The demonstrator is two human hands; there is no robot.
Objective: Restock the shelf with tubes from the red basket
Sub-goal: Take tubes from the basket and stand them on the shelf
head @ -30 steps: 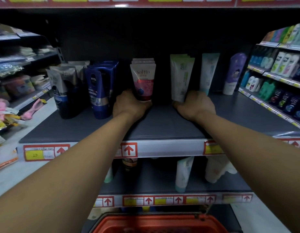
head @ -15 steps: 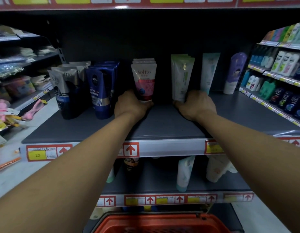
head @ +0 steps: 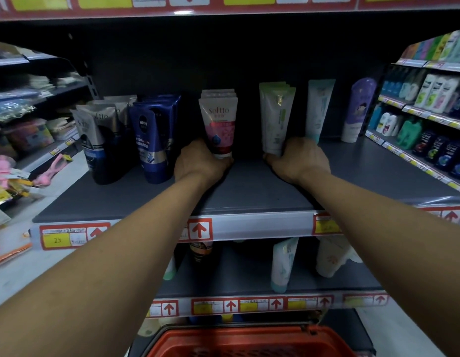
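Right now I see both arms stretched forward over the shelf (head: pixel 249 191). The left hand (head: pixel 198 163) is wrapped around the foot of the pink tube (head: pixel 220 127), and the right hand (head: pixel 298 161) is closed around the base of the green tube (head: pixel 275 117); both tubes stand upright. Between the hands the shelf floor lies bare up to its front edge, with more free room to the right. The red basket (head: pixel 249 341) sits below at the frame's bottom edge.
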